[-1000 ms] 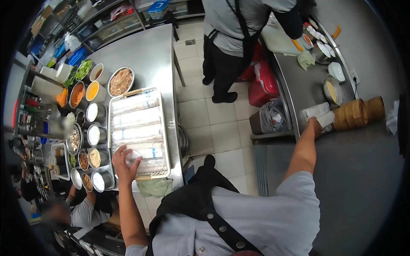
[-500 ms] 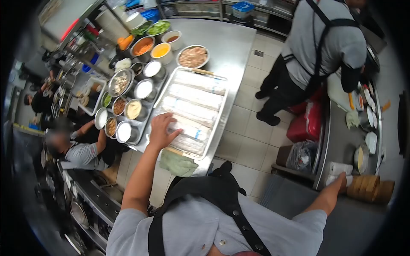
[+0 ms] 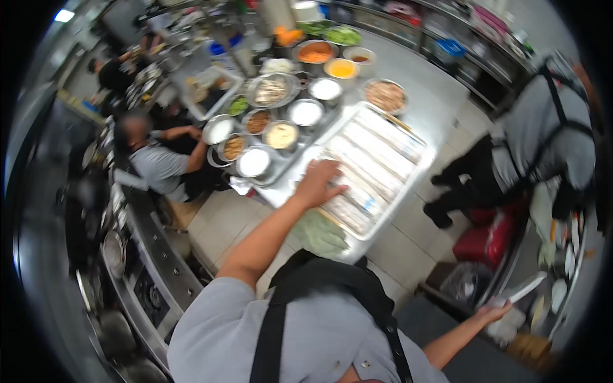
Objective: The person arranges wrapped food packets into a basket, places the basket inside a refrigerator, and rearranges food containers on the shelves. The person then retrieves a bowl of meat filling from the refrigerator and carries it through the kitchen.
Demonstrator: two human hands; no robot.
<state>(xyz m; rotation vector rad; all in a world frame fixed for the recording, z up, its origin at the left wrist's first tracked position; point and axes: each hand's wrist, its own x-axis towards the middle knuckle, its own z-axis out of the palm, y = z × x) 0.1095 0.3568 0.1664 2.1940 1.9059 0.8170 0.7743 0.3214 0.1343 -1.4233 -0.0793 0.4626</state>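
Note:
My left hand [image 3: 317,184] is at the near left edge of a metal tray [image 3: 418,142], fingers spread over the ends of long plastic-wrapped white rolls [image 3: 364,169]. Whether it presses on them is hard to make out. Out to the right, my right hand [image 3: 493,314] is closed round what looks like a knife [image 3: 525,288], its long pale blade blurred and pointing away from me. White folded cloths [image 3: 506,327] lie just beyond that hand. A green cloth [image 3: 319,233] sits at the table's near edge, below the tray.
Bowls of white cream [image 3: 306,113], shredded carrot [image 3: 316,52] and minced meat [image 3: 385,96] crowd the steel table. One co-worker [image 3: 543,127] bends over the right counter; another person [image 3: 159,163] is at the left. A red bin [image 3: 485,239] stands below the counter.
My view has turned, shifting the table rightward in it. My right hand has come off the white cloths and now holds the knife-like thing. My left hand stays at the tray.

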